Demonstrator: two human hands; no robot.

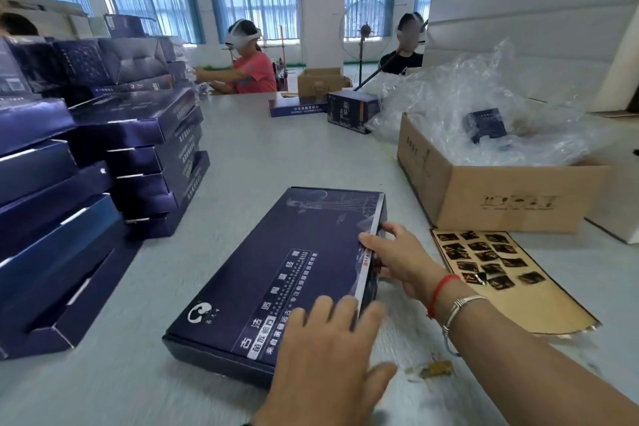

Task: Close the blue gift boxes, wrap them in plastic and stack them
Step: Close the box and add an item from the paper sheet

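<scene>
One blue gift box (276, 273) lies flat on the surface (276, 149) directly in front of the person, lid down and apparently closed or nearly so. The left hand (328, 353) rests on the near end of the lid with fingers spread and straight, pressing it down. The right hand (397, 256) grips the right edge of the box, thumb on top and fingers curled over the side, apparently seating the side flap.

Status, as judged: the closing step for this box is in its final stage. No plastic covers it, so wrapping and stacking remain.

Stacks of blue boxes (103, 162) stand at left; whether these are wrapped cannot be determined. A cardboard carton (501, 201) at right holds loose clear plastic (466, 107). A gold insert card (511, 284) lies beside the right hand.
</scene>
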